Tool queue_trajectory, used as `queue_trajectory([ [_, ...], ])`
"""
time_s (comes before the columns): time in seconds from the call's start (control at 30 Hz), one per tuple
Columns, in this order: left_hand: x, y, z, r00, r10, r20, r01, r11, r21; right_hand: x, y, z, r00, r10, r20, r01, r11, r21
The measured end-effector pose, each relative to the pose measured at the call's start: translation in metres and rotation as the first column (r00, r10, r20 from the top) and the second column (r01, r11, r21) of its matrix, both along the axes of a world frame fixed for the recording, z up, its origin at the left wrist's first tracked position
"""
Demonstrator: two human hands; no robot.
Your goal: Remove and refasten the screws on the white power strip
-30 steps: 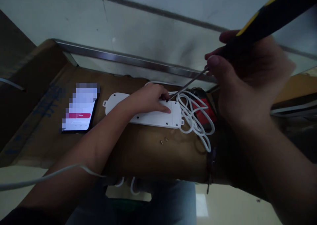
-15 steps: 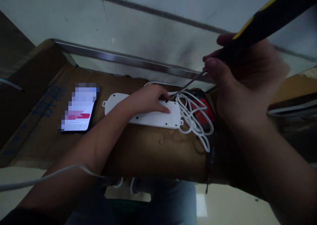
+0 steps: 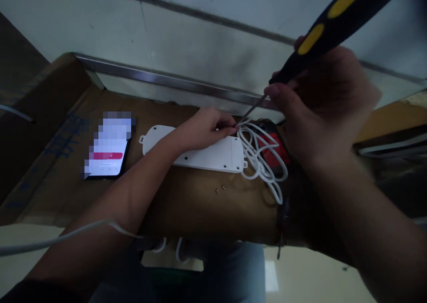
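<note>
A white power strip (image 3: 213, 155) lies back-side up on a brown cardboard sheet (image 3: 187, 201), its white cord (image 3: 263, 161) coiled at its right end. My left hand (image 3: 203, 129) rests on the strip's far edge, fingers pinched at the screwdriver's tip, perhaps on a small screw. My right hand (image 3: 316, 103) grips a black and yellow screwdriver (image 3: 333, 23), whose thin shaft slants down to the left fingertips. Two loose screws (image 3: 220, 189) lie on the cardboard just in front of the strip.
A phone (image 3: 108, 149) with a lit screen lies left of the strip. A red and black object (image 3: 275, 145) sits under the coiled cord. A metal rail (image 3: 160, 77) runs along the back by the wall. A white cable (image 3: 66, 236) crosses my left forearm.
My left hand has lifted from lying flat on the strip and now pinches at the screwdriver tip. The screwdriver has tilted up and drawn back a little from the strip.
</note>
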State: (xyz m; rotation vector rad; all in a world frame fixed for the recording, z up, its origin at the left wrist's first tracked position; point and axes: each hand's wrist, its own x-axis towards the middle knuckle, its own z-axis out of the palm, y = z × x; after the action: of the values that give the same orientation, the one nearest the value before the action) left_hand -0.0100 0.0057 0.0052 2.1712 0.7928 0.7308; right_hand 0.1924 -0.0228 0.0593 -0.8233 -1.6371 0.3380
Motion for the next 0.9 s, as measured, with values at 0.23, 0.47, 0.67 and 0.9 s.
queue_trajectory([
  [0.23, 0.002, 0.006, -0.005, 0.997, 0.064, 0.033, -0.064, 0.998, 0.002, 0.011, 0.007, -0.003, 0.991, 0.124, 0.043, -0.120, 0.989, -0.090],
  [0.47, 0.005, 0.004, -0.008, 0.995, 0.075, 0.058, -0.076, 0.997, 0.004, 0.004, -0.002, 0.009, 0.999, -0.006, 0.041, 0.008, 0.999, -0.051],
  [0.67, 0.004, 0.002, -0.005, 0.991, 0.131, 0.001, -0.131, 0.991, -0.006, -0.007, 0.000, 0.047, 0.978, -0.100, 0.185, 0.094, 0.995, 0.043],
  [0.9, 0.006, 0.002, -0.007, 0.990, 0.140, -0.003, -0.140, 0.990, -0.017, -0.006, 0.030, 0.055, 0.989, -0.034, 0.142, 0.038, 0.999, -0.026],
])
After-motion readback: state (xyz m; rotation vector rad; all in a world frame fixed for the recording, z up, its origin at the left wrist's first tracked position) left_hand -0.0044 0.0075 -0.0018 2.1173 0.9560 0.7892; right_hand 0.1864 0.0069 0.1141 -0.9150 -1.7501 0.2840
